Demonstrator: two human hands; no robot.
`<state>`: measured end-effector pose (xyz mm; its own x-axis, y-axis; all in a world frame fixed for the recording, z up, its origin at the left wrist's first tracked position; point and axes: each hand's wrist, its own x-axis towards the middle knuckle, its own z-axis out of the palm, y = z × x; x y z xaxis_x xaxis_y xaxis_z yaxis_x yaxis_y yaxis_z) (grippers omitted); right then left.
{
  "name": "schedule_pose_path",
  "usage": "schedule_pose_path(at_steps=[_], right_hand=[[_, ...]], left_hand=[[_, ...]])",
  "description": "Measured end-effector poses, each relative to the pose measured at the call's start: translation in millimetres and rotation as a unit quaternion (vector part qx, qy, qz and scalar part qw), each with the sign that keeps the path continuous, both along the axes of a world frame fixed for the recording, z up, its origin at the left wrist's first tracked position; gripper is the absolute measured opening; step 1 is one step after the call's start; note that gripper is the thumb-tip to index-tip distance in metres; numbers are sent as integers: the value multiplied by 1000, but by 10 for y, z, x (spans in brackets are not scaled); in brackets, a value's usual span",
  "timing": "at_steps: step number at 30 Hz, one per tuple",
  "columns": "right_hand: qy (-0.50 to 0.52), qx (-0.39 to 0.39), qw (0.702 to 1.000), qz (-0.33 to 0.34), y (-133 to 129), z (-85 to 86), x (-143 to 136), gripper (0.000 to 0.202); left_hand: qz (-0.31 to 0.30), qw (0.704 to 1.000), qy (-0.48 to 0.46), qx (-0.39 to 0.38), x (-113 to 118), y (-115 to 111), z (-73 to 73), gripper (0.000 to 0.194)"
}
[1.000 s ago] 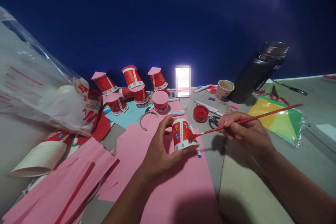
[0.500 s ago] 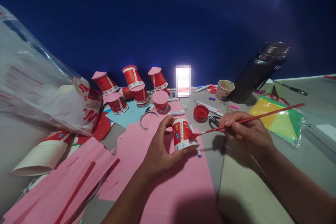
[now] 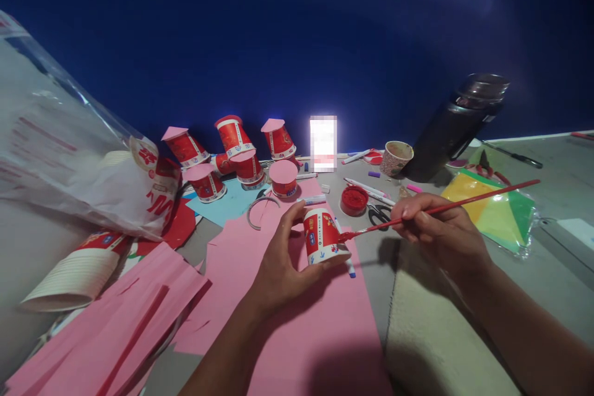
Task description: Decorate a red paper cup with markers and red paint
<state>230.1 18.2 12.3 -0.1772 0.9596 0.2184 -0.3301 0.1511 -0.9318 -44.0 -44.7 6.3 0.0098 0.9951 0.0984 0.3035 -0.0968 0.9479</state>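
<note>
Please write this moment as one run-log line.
left hand: holds red-and-white paper cup; right hand: holds thin red paintbrush; brush tip: at cup's side; nearby: round red pot, tall black bottle

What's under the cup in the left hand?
Pink paper spreads beneath the cup, and a marker's blue end pokes out at its lower right. The rest is covered by the cup and left hand, so I can't tell what else lies there.

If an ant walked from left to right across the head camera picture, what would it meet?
Plastic bag → light-blue paper → red paper cup held by the left hand → pot of red paint → patterned paper cup → black flask.
</note>
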Motion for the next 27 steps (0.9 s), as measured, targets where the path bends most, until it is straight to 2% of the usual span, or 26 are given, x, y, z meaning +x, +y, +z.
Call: schedule_pose_path(at_steps=[8, 14, 20, 27], right_hand=[[7, -21, 999, -23, 37, 32, -13, 28], [4, -48, 998, -32, 31, 31, -51, 30], [-1, -69, 997, -42, -81, 81, -154, 32], [-28, -53, 998, -32, -135, 5, -184, 29]], left_hand=[[-12, 1000, -6, 11, -22, 18, -8, 90], [-1, 1000, 22, -3, -10, 6, 0, 99], [2, 999, 45, -8, -11, 0, 3, 101], [-8, 998, 67, 3, -18, 5, -22, 99]])
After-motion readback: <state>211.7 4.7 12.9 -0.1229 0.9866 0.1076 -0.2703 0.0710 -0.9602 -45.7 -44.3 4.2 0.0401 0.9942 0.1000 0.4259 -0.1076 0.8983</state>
